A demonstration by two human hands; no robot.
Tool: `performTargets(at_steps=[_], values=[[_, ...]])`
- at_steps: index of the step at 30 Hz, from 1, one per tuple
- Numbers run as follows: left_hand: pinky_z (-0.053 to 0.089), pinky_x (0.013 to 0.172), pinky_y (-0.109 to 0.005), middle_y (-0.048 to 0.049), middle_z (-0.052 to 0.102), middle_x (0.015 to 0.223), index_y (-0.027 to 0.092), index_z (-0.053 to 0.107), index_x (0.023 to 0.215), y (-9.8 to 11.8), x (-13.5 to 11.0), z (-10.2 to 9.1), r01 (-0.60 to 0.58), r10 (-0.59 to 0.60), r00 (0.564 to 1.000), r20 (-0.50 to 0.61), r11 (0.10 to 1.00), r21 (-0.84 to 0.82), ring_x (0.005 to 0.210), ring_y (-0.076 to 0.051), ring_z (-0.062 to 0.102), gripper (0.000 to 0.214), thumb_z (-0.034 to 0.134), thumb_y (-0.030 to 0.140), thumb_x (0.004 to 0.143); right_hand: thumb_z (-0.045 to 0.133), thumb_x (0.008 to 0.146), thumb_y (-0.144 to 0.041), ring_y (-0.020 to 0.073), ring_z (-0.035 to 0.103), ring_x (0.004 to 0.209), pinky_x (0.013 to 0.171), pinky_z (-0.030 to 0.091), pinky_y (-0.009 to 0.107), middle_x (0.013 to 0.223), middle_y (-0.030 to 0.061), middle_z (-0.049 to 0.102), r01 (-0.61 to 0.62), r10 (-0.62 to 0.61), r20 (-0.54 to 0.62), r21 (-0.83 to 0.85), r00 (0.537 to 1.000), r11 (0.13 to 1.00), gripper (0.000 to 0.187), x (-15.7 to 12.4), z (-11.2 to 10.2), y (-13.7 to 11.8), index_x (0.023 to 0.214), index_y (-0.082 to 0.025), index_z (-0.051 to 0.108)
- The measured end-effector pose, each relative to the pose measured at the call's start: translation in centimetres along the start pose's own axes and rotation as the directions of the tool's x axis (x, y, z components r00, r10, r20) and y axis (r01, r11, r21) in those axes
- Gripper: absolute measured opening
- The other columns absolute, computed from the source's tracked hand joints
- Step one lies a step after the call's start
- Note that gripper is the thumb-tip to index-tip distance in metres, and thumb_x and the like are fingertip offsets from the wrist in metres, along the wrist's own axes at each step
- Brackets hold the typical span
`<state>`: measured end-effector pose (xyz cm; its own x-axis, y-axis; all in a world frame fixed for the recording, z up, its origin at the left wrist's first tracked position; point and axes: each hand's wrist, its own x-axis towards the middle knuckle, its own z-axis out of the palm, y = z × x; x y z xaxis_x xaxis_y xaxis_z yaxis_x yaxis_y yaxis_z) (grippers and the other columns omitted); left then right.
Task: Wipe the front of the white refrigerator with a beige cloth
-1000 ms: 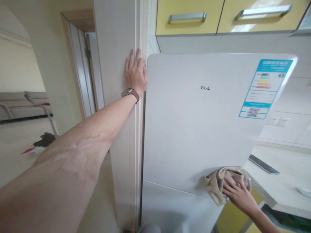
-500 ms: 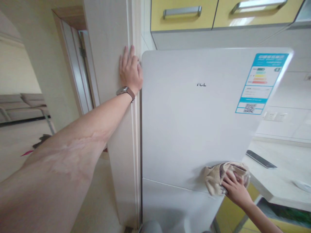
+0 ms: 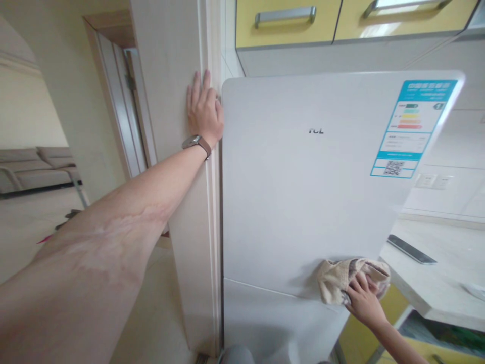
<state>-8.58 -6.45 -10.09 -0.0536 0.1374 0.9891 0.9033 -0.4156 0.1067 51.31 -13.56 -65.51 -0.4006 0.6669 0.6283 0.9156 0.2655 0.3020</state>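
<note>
My left hand point(image 3: 205, 114) lies with fingers stretched out against the pale door frame point(image 3: 195, 212), close to the upper left edge of the fridge. A watch with a brown band point(image 3: 197, 144) sits on that wrist. Low on the right, my right hand point(image 3: 366, 303) grips a bunched beige cloth point(image 3: 335, 280) and presses it to the front of the white fridge point(image 3: 291, 202), near the seam between its upper and lower doors. A blue and white energy label point(image 3: 415, 129) is stuck at the fridge's upper right.
Yellow cabinets point(image 3: 286, 33) with metal handles hang above the fridge. To the right, a white counter point(image 3: 450, 283) carries a dark flat object point(image 3: 412, 249), and sockets point(image 3: 434, 181) are on the tiled wall. Far left, a grey sofa point(image 3: 38, 169) stands in another room.
The cloth and my right hand have shifted very slightly down and left on the fridge front. My left hand stays on the door frame. The view has turned a little.
</note>
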Motion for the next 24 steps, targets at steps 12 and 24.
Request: performTargets(at_steps=[12,24], values=[[-0.021,0.126,-0.008,0.0327,0.007,0.168,0.042,0.062,0.127,-0.1,0.1,0.1,0.0,0.0,1.0,0.009,1.0,-0.003,0.155,0.012,-0.022,0.042,0.035,0.041,0.096,0.063,0.073,-0.024,0.0477,0.037,0.15,0.122,0.039,0.068,0.141,0.0195,0.056,-0.141,0.151,-0.143,0.076,0.978,0.987,0.047,7.2,-5.7,1.9,0.118,-0.021,0.079],[-0.019,0.134,-0.014,0.0423,0.001,0.16,0.046,0.063,0.122,0.9,-0.1,-0.7,0.054,-0.051,0.997,0.06,0.997,-0.052,0.16,0.002,-0.022,0.042,0.034,0.057,0.093,0.059,0.08,-0.027,0.0449,0.036,0.148,0.117,0.023,0.076,0.154,0.0241,0.048,-0.298,0.431,-0.551,0.319,0.714,0.9,0.07,31.3,-27.9,5.2,0.148,-0.013,0.06]])
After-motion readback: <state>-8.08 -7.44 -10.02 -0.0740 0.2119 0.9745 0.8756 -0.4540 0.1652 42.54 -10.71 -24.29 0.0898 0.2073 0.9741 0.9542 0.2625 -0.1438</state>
